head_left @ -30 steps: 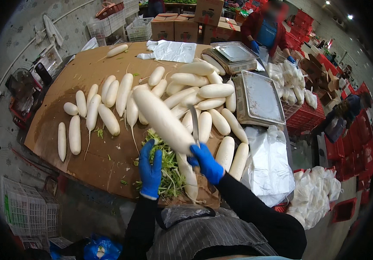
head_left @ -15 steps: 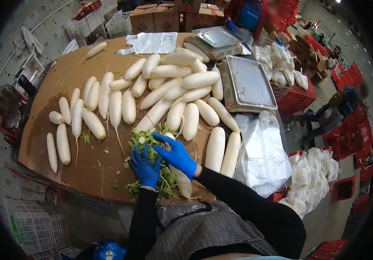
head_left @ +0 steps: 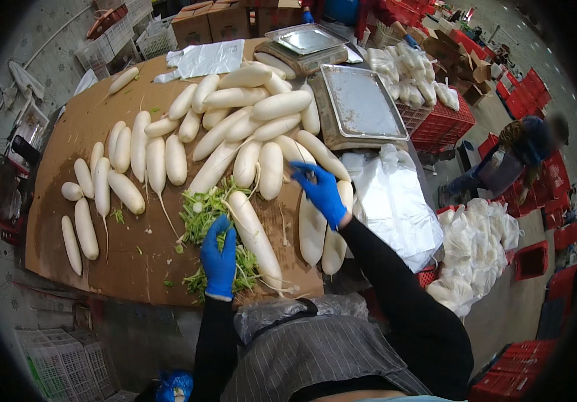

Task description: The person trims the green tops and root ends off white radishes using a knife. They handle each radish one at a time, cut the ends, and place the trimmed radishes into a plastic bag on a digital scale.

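My left hand (head_left: 219, 260), in a blue glove, is over a heap of cut radish greens (head_left: 198, 209), its fingers stretched upward and apparently holding nothing. A large white radish (head_left: 255, 236) lies just right of it, with its thin root toward me. My right hand (head_left: 322, 194), also blue-gloved, is raised above the radishes at the right, its fingers bent together. A thin grey sliver shows by those fingers, too small to name. Below that hand lie two radishes (head_left: 312, 231) side by side. A pile of white radishes (head_left: 255, 110) covers the middle of the table.
Smaller radishes (head_left: 127, 191) lie spread at the left on the brown cardboard tabletop (head_left: 134, 268). Two scales (head_left: 362, 104) stand at the right back, near a stack of white plastic bags (head_left: 396, 208). Bagged radishes (head_left: 476, 248) and red crates (head_left: 444, 124) stand beyond. Another person (head_left: 526, 151) is at far right.
My right hand has moved right, away from the greens. My left hand has shifted slightly down and left. The large radish beside the greens is now uncovered, and the view has shifted.
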